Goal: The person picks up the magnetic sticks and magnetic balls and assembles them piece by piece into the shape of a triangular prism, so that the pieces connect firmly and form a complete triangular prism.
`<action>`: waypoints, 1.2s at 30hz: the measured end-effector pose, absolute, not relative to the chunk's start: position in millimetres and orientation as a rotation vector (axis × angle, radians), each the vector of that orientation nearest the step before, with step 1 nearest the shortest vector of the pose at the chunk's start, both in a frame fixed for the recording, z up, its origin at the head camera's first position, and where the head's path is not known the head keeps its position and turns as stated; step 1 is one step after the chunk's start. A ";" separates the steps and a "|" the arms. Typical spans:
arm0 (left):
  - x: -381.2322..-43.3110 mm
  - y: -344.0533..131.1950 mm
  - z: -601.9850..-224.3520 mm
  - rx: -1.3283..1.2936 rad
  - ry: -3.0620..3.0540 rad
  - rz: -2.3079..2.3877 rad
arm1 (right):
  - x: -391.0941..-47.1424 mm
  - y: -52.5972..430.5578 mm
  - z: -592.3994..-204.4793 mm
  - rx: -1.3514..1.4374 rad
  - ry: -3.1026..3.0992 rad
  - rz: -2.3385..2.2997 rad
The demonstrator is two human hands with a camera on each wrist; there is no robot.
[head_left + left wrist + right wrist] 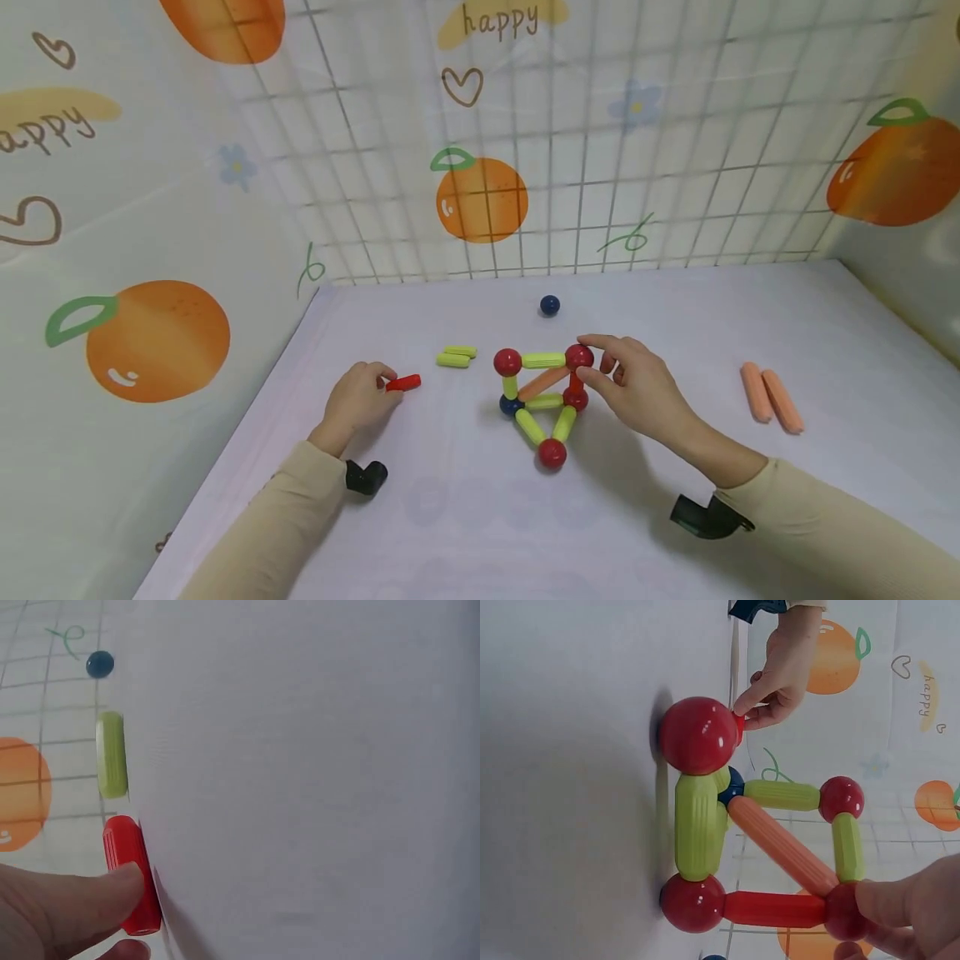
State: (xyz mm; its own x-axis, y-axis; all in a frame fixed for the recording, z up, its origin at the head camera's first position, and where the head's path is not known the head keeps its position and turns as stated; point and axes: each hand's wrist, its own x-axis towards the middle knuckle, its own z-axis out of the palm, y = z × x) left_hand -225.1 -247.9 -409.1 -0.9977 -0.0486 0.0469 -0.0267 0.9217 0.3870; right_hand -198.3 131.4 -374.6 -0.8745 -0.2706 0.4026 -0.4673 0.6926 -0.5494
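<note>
My left hand (360,398) pinches a short red rod (405,382) low over the table, its thumb across the rod in the left wrist view. With thumb and fingers, my right hand (637,383) grips the upper right red ball (579,357) of a ball-and-rod frame. That frame joins several red balls and one dark blue ball (512,405) with yellow-green rods (531,427), an orange rod (543,384) running diagonally and a red rod (774,909) below the gripped ball. Its lower part, a triangle with a red ball (552,454) nearest me, is at the table.
Two loose yellow-green rods (453,360) lie between my left hand and the frame. A loose dark blue ball (550,305) sits farther back, and two orange rods (756,392) lie at the right. Behind the table stands a printed cloth wall (555,192).
</note>
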 end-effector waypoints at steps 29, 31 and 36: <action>-195.4 -183.4 -401.1 -0.291 -2.888 -1.402 | -200.5 132.6 -378.9 0.579 -2.611 0.960; -190.0 -175.4 -400.3 -0.338 -2.878 -1.437 | -200.6 132.8 -379.1 0.582 -2.605 0.959; -177.0 -152.6 -398.5 -0.442 -2.867 -1.526 | -200.9 133.6 -378.7 0.592 -2.597 0.958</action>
